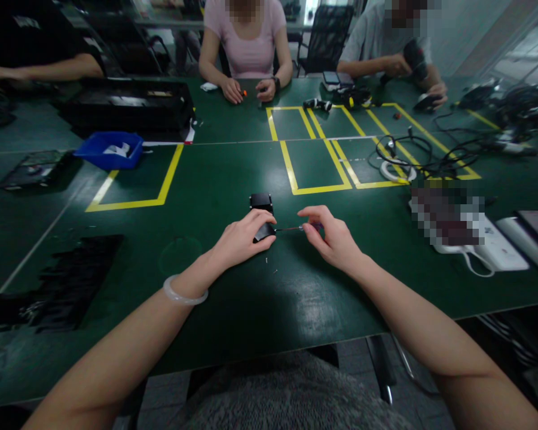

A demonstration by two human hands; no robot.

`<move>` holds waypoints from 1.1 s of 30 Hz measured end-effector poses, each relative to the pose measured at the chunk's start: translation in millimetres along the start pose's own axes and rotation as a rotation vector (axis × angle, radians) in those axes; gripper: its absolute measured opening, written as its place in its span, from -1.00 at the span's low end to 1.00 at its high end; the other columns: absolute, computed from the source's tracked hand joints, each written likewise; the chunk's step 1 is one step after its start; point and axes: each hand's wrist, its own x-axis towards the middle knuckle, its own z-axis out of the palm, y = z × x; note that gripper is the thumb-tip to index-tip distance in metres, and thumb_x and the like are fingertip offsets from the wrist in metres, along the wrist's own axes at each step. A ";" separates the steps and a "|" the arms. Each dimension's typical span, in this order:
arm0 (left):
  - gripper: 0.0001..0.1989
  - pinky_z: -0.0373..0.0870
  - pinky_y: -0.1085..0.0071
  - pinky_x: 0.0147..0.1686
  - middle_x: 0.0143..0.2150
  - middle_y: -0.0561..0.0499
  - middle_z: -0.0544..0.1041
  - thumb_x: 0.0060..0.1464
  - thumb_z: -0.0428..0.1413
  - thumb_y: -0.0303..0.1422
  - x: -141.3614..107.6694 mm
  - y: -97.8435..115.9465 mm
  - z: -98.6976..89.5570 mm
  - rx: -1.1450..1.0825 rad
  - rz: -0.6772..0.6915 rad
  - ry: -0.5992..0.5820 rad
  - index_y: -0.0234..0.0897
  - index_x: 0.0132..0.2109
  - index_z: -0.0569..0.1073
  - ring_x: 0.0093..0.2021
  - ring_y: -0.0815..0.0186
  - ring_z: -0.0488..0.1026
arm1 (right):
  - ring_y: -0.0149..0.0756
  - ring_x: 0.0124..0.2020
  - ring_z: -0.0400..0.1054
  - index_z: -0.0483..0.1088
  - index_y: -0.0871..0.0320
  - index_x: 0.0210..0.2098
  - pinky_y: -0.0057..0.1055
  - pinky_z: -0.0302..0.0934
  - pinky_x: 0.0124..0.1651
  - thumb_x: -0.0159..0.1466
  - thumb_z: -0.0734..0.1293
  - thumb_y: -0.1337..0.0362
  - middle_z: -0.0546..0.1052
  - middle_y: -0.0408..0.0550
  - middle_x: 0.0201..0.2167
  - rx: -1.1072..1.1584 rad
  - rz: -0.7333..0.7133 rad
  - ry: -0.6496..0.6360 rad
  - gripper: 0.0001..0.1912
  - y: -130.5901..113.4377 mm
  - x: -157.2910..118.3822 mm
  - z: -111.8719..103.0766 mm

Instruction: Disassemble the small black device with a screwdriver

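Observation:
My left hand (246, 234) is closed around a small black device (264, 232) on the green table and presses it down. Just beyond it, touching or almost touching, lies a black block (260, 200) with small bright spots at its corners. In my right hand (332, 236) is a thin screwdriver (291, 229), held level between thumb and fingers. Its shaft points left and its tip reaches the side of the black device. The fingers hide most of the handle. Two tiny screw-like bits (266, 260) lie on the table just in front of my left hand.
A blue tray (87, 147) with white scraps stands left, before a long black housing (125, 104). Black parts (78, 280) lie near left. Cables (457, 149) and a white power strip (497, 248) are at right. Yellow tape (318, 190) marks the green table (233, 322); several people sit opposite.

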 end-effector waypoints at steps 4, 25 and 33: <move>-0.71 0.47 0.16 0.05 0.20 -0.04 0.41 0.22 0.09 -0.25 -0.1 -0.2 0.3 0.003 0.005 0.001 -0.14 0.07 0.37 0.09 0.13 0.49 | -0.37 -0.43 0.44 0.36 0.09 -0.15 -0.45 0.26 -0.33 0.42 0.20 0.19 0.52 -0.13 -0.40 0.010 0.012 -0.027 -0.85 1.5 -0.1 0.5; -0.69 0.50 0.14 0.00 0.22 -0.05 0.38 0.24 0.07 -0.21 -0.2 0.7 -1.3 0.014 -0.007 -0.026 -0.14 0.09 0.35 0.10 0.09 0.48 | -0.36 -0.40 0.42 0.35 0.11 -0.08 -0.45 0.26 -0.31 0.40 0.20 0.22 0.49 -0.12 -0.38 0.041 0.033 -0.009 -0.83 2.2 0.1 -0.6; -0.69 0.48 0.14 0.02 0.21 -0.05 0.39 0.23 0.07 -0.22 -0.2 0.5 -0.6 0.003 -0.004 -0.019 -0.13 0.09 0.36 0.11 0.10 0.48 | -0.38 -0.42 0.39 0.31 0.09 -0.03 -0.44 0.27 -0.31 0.40 0.20 0.21 0.49 -0.12 -0.33 0.064 0.058 0.028 -0.82 3.3 0.9 1.1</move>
